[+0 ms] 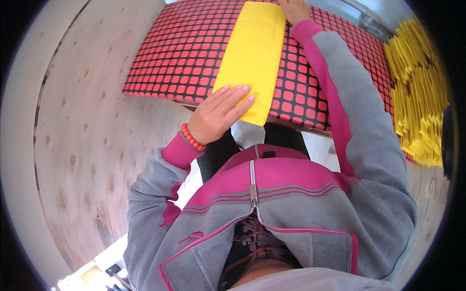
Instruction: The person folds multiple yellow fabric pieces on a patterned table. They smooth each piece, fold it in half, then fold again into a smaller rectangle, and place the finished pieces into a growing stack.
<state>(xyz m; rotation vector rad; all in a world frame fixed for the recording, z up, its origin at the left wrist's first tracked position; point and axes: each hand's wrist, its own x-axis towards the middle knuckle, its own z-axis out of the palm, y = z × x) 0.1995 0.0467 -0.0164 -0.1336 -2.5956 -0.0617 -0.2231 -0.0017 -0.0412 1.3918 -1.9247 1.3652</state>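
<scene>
A long, flat yellow folded piece (253,53), cloth or paper, I cannot tell which, lies lengthwise on the table's red-and-black checked cover (184,58). Its near end hangs slightly past the table's front edge. My left hand (219,110) rests palm down on that near end, fingers stretched out and a red bead bracelet at the wrist. At the far right corner of the yellow piece is my right hand (294,10), touching or very close to its edge. The top of the picture cuts off its fingers, so their grip is hidden.
Thick stacks of folded yellow pieces (417,97) stand at the table's right side. A pale wooden board surface (82,136) spreads along the left. Behind the table's far right edge is a grey metallic part (371,22), too unclear to name.
</scene>
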